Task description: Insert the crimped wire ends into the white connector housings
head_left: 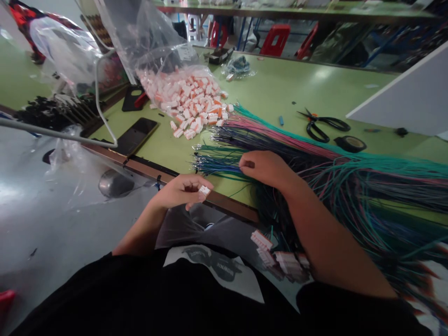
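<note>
Near the table's front edge, my left hand (182,190) pinches a small white connector housing (204,190) between thumb and fingers. To its right, my right hand (264,169) is closed in a pinch at a bundle of blue wires (224,165) with bare crimped ends pointing left. Its fingertips touch the blue wires, but how many they grip is hidden. Green, black and pink wires (280,136) run alongside toward the right. Beyond the hands lies a heap of white and orange connector housings (196,98), spilling from a clear plastic bag (154,37).
A phone (138,133) lies at the left of the green table (315,81). Black-handled scissors (324,125) and a roll of black tape (350,143) sit at the back right. Connectors with wires attached (280,256) hang beside my lap. A metal rod frame (100,102) juts in from the left.
</note>
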The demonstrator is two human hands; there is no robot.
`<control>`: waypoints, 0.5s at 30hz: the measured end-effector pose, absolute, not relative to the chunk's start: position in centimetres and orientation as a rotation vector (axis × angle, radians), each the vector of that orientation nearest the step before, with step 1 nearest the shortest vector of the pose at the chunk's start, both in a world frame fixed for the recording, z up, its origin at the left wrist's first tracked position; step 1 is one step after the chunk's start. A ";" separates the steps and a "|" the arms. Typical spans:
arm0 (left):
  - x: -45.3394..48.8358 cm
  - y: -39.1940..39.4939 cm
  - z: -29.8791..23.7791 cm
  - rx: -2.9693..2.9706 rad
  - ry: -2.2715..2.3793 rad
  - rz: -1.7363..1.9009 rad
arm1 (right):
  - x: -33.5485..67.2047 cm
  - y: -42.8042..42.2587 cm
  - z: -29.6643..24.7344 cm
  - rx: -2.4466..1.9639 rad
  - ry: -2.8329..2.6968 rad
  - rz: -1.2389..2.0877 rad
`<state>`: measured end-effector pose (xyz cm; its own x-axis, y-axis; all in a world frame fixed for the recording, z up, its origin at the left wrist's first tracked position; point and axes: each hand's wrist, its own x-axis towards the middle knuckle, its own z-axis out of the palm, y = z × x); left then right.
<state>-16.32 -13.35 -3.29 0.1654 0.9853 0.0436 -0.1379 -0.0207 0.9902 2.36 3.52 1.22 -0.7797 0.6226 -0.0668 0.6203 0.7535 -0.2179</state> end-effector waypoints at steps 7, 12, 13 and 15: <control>-15.5 -13.0 -3.9 1.020 0.962 1.336 | 1.8 2.9 0.6 -0.944 -2.669 0.821; -15.3 -12.6 -4.1 1.007 0.988 1.295 | 1.4 2.1 1.9 -1.167 -2.960 0.332; -15.3 -12.6 -4.2 1.004 0.987 1.293 | 1.8 2.2 2.6 -1.303 -2.926 0.225; -15.2 -12.5 -4.2 0.984 0.977 1.310 | 3.0 2.6 4.1 -1.403 -2.773 0.285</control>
<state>-15.23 -12.47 -4.23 0.0235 0.9997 -0.0118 -0.2965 0.0183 0.9549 3.05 2.59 4.06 -0.5959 0.8005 -0.0640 0.7968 0.5793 -0.1717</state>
